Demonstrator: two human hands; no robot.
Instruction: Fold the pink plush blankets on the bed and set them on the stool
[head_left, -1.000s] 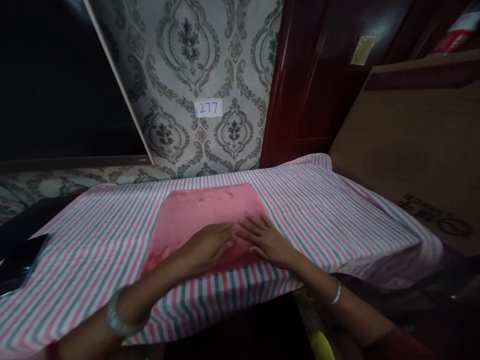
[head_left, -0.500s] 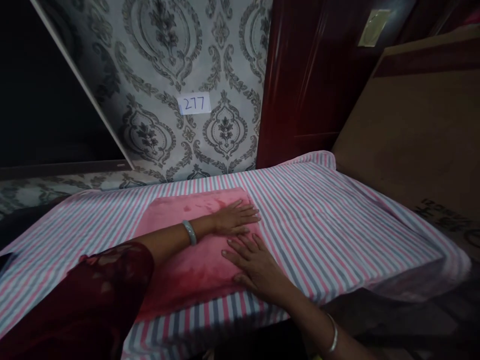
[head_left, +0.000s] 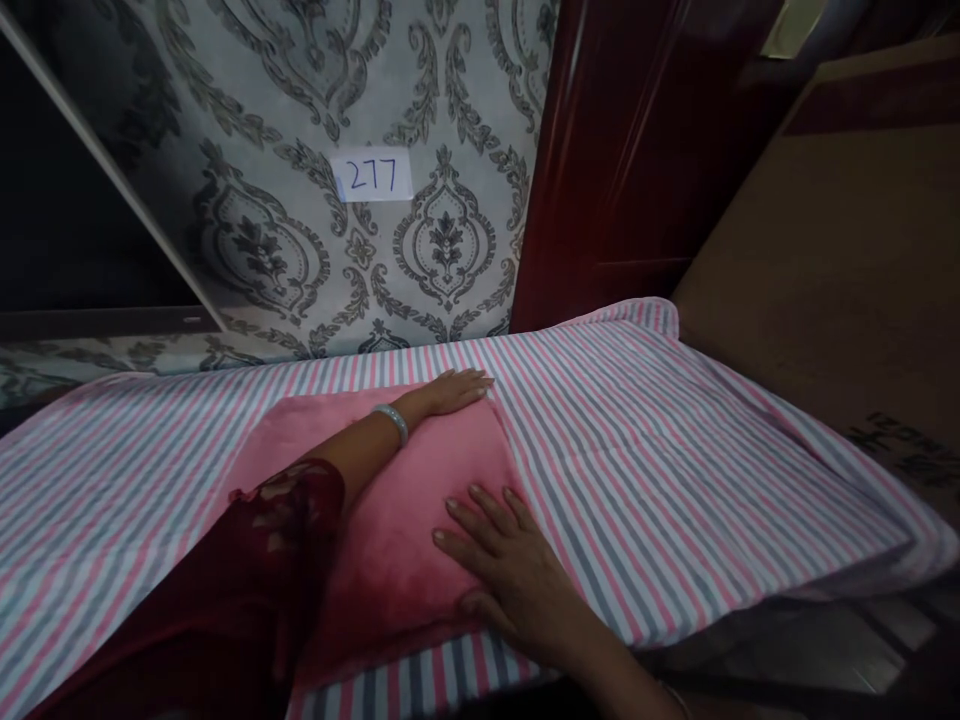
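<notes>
A pink plush cloth (head_left: 405, 520), folded into a rough rectangle, lies flat on a striped sheet (head_left: 622, 440). At its far right corner rests my left hand (head_left: 455, 391), palm down with fingers stretched out; a pale bangle circles that wrist. My right hand (head_left: 510, 570) lies with fingers spread on the cloth's near right edge, its thumb close to the front corner. Neither hand grips anything. My left forearm and dark red sleeve cover the cloth's left part.
A large cardboard box (head_left: 832, 260) stands to the right of the sheet. Behind are a patterned wall with a paper marked 277 (head_left: 373, 174) and a dark red wooden panel (head_left: 600, 150). A dark screen (head_left: 67, 200) is at the upper left.
My left hand has slid away from me to the cloth's far corner. My right hand stays on the right edge, and the hands are farther apart. The cloth's surface looks smoother.
</notes>
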